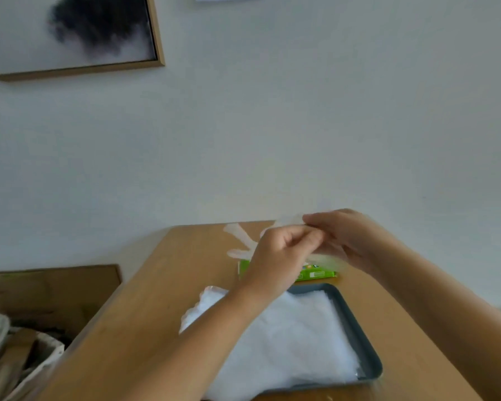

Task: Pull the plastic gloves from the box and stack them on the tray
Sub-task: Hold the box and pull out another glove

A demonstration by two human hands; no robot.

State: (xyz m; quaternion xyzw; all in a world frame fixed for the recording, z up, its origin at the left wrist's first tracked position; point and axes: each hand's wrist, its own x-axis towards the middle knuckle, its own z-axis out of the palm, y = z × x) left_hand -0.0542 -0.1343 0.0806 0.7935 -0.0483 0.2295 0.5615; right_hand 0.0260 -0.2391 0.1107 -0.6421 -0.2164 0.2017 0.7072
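You are between the pull and the stack: a clear plastic glove point(243, 241) is out of the green box point(315, 274) and held up above it, its fingers trailing off to the left over the table point(156, 299). Both of your hands meet at its cuff end — the left hand point(275, 256) is curled and pinching the film, the right hand point(339, 235) pinches it from the other side, fingertips nearly touching the left's. Both forearms reach forward from the bottom of the view, the left crossing over the tray point(359, 337), the right coming in from the lower right corner. The tray sits just on your side of the box and already carries a thick white stack of gloves point(287, 342) that spills past its left edge. The next move, as I judge it, calls for drawing the glove flat between your hands and lowering it onto that stack — squarely, since the film is light and could fold or drift
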